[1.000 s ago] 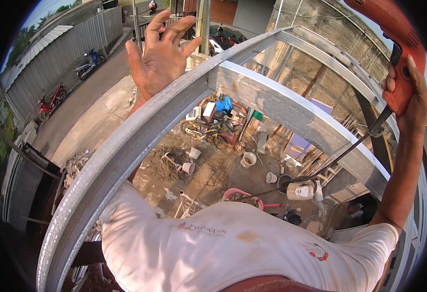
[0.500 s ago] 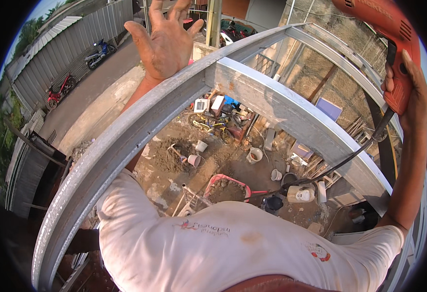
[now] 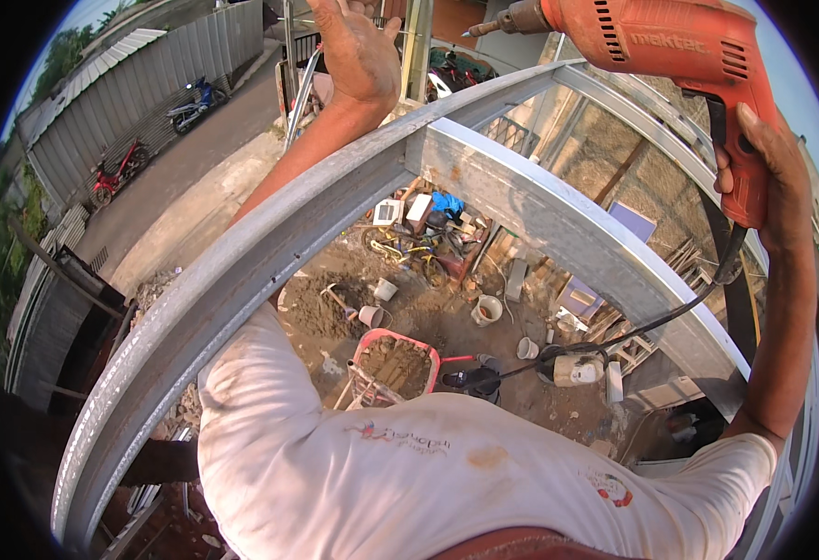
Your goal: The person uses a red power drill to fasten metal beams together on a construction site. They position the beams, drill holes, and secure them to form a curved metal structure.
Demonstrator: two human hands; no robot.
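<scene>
My right hand (image 3: 772, 166) grips the handle of an orange corded power drill (image 3: 671, 47), its fingers near the trigger. The drill lies across the upper right, with its bit pointing left. From the handle a black cord (image 3: 676, 315) hangs past a steel beam. My left hand (image 3: 361, 58) is raised beyond the long curved-looking steel beam (image 3: 269, 219), palm showing and thumb apart. Its fingertips are partly cut off by the upper edge, and I see nothing held in it. A second steel beam (image 3: 559, 219) joins the first just right of my left forearm.
Far below, a red wheelbarrow (image 3: 395, 366) of sand stands beside a dark-clothed person (image 3: 475, 378). Buckets (image 3: 487, 310), a hoe (image 3: 339, 301) and piled scrap (image 3: 428, 233) lie around. More steel beams (image 3: 652, 117) run at right. Two motorbikes (image 3: 195, 105) stand along a corrugated fence (image 3: 148, 89).
The drill has come left and down into fuller view with my right hand. My left hand has shifted right and slightly up. Below, the wheelbarrow has moved left.
</scene>
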